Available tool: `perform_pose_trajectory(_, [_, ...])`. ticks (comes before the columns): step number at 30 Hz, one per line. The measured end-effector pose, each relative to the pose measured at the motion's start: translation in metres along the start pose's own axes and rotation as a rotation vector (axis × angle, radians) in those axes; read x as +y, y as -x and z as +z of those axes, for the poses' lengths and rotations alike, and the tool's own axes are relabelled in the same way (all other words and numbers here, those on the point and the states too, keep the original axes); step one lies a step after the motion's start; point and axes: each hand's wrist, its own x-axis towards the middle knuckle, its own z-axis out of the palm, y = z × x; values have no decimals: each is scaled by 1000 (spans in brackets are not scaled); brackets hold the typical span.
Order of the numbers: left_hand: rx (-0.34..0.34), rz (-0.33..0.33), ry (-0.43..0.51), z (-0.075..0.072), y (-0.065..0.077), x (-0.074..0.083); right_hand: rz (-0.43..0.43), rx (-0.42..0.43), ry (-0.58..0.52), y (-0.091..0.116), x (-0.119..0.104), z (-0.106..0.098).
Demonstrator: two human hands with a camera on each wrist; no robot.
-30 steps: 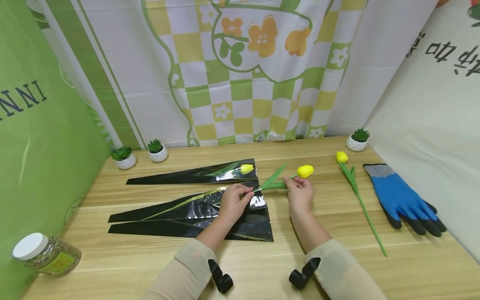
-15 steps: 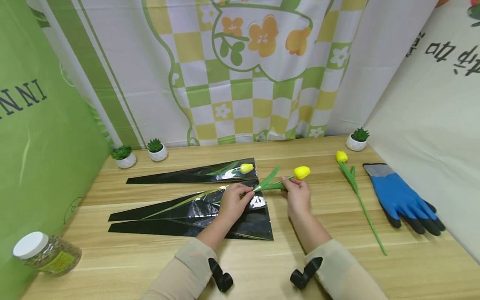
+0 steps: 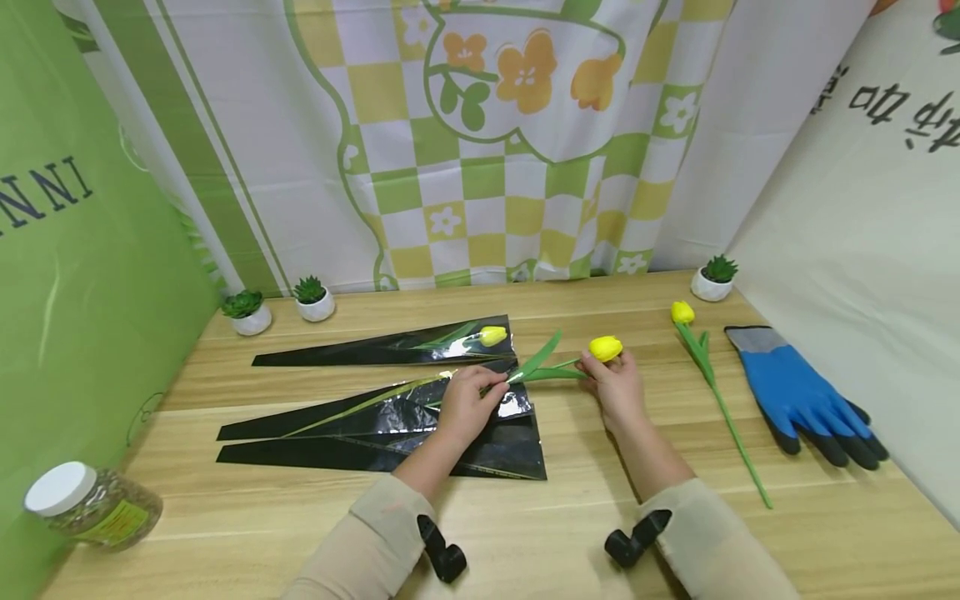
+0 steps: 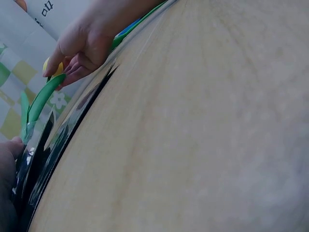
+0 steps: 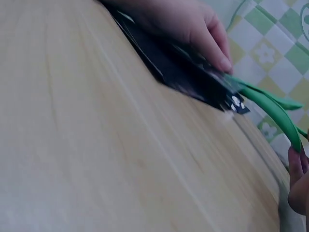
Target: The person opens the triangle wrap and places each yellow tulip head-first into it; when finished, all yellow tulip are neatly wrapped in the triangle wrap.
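Note:
In the head view a yellow tulip (image 3: 605, 348) lies sideways, its green leaves sticking out of the wide end of a black flower sleeve (image 3: 405, 413). My left hand (image 3: 471, 404) pinches that sleeve at its mouth, around the tulip's lower leaves. My right hand (image 3: 617, 390) pinches the tulip just under the bloom; its thumb and fingertips also show at a leaf (image 5: 277, 116) in the right wrist view. The lower stem is hidden by the left hand and the sleeve. Another black sleeve (image 3: 300, 458) lies flat below, partly under the left forearm.
Farther back lies a black sleeve (image 3: 390, 346) with a yellow tulip inside. A loose tulip (image 3: 712, 383) and a blue glove (image 3: 802, 392) lie at the right. Small potted succulents (image 3: 313, 302) line the back, and a white-lidded jar (image 3: 97, 508) stands at the left.
The tulip has shifted slightly left, toward the sleeve. My right hand first moved left with it, then slid right along the stem to the bloom. The left hand stays in place.

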Motion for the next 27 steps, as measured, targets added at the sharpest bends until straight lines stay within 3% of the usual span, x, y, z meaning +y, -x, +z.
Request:
perform_pose_trajectory(10, [-12,-15,-10,0,-1,1,-4,-160,180,-9,-10,-31])
perform_pose_trajectory(18, [-30,-28,-15,0,0,-1,-59,-355,164,-16,-16,-58])
perform_pose_trajectory(27, [-16,-4,-21,0,1,0,-48,-424,213,-20,-10,-53])
